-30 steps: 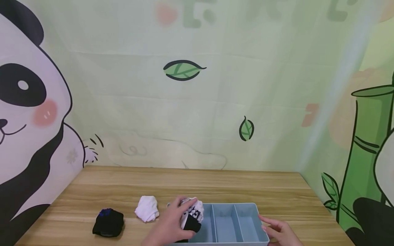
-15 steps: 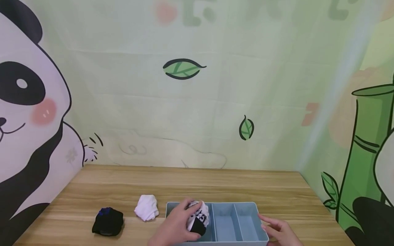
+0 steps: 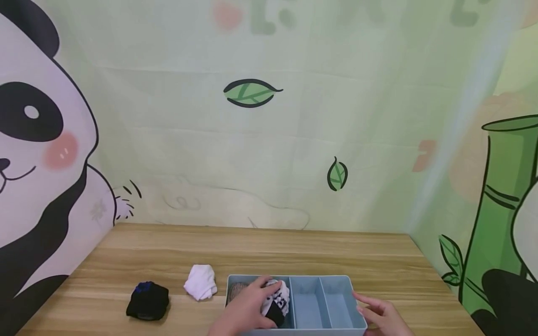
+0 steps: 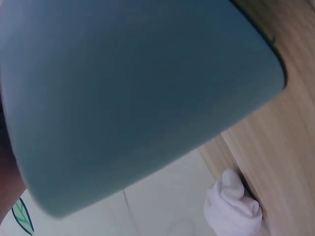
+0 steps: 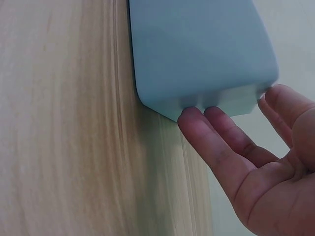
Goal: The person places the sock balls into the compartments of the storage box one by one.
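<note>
A rolled sock [image 3: 280, 294], white with black patterning and a black part, is gripped between the thumb and fingers of my left hand [image 3: 244, 308]. It sits low within the blue-grey divided box [image 3: 310, 301], just left of a divider. Part of a brownish-grey fuzzy bundle [image 3: 236, 291] shows in the leftmost compartment, the rest hidden behind that hand. At the box's right end, my right hand [image 3: 383, 318] touches the outer wall; its extended fingertips [image 5: 189, 115] press there in the right wrist view. The left wrist view shows mostly the box's outer wall [image 4: 147, 98].
Left of the box, a white rolled cloth bundle [image 3: 200, 283] lies on the wooden table [image 3: 260, 247]. Farther left is a black bundle [image 3: 147, 302] with a blue patch. A printed panda-and-bamboo backdrop [image 3: 189, 154] rises behind the table.
My left hand has carried the patterned sock rightward and down into the box, uncovering the brownish-grey bundle in the leftmost compartment. My right hand stays at the box's right end.
</note>
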`<state>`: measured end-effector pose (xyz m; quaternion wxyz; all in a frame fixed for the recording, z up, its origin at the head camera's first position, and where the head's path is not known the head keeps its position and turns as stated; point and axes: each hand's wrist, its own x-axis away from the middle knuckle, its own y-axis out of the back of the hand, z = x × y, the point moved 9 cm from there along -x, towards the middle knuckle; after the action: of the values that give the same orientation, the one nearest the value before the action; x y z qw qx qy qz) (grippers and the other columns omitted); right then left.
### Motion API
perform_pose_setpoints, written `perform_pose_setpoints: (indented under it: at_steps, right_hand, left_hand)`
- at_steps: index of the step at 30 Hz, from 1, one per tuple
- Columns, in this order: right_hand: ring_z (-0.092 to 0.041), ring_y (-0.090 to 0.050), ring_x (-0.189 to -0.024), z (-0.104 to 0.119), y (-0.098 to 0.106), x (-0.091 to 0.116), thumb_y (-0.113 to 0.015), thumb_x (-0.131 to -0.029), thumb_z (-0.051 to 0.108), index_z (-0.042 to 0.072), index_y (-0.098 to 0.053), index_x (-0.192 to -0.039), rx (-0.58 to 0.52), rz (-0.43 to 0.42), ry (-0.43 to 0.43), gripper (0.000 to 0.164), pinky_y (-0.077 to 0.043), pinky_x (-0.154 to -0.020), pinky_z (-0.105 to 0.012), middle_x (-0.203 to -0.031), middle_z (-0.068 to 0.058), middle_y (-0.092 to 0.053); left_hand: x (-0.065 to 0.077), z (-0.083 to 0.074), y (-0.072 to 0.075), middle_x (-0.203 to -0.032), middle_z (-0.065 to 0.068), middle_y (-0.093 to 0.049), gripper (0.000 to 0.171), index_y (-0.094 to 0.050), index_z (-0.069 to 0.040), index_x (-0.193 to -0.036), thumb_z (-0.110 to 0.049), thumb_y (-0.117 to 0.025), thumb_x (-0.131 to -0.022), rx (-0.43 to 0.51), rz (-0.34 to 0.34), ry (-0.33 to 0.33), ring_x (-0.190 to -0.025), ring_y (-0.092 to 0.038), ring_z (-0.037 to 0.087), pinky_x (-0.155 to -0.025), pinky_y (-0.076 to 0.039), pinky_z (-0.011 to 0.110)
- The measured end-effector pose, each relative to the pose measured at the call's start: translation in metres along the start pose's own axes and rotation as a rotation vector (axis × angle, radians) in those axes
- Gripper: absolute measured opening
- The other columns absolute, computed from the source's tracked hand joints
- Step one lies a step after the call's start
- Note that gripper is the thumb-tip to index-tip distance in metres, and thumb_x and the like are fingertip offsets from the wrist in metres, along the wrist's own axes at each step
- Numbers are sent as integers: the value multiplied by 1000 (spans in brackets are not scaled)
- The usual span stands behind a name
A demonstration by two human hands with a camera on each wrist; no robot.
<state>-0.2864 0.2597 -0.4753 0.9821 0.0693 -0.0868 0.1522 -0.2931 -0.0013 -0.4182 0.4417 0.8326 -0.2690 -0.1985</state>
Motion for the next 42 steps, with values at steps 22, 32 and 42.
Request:
perform_pose_setpoints:
  at_steps: [22, 32, 42]
  right_hand:
    - [-27, -61, -82, 2, -1, 0, -58, -87, 19, -6, -39, -126, -26, -11, 47, 50, -49, -66, -45, -98, -22, -61]
    - [-26, -61, -81, 2, 0, -1, -61, -86, 24, -7, -37, -126, -5, -20, 23, 56, -49, -66, -44, -100, -22, -60]
    - [-27, -61, -82, 2, -2, 0, -58, -88, 19, 1, -47, -126, -38, -2, 50, 44, -49, -67, -45, -101, -22, -60]
  left_hand:
    - [7, 5, 5, -127, 14, -46, 53, -54, -12, -125, -43, -58, -83, -145, -90, -43, -121, -36, 36, -89, -31, 57]
    - [14, 12, 11, -125, 15, -48, 49, -56, -10, -121, -42, -58, -83, -119, -122, -31, -120, -37, 38, -88, -32, 56]
    - [25, 17, 21, -122, 15, -50, 49, -58, -8, -118, -42, -59, -83, -115, -191, -23, -117, -39, 37, -89, -30, 57]
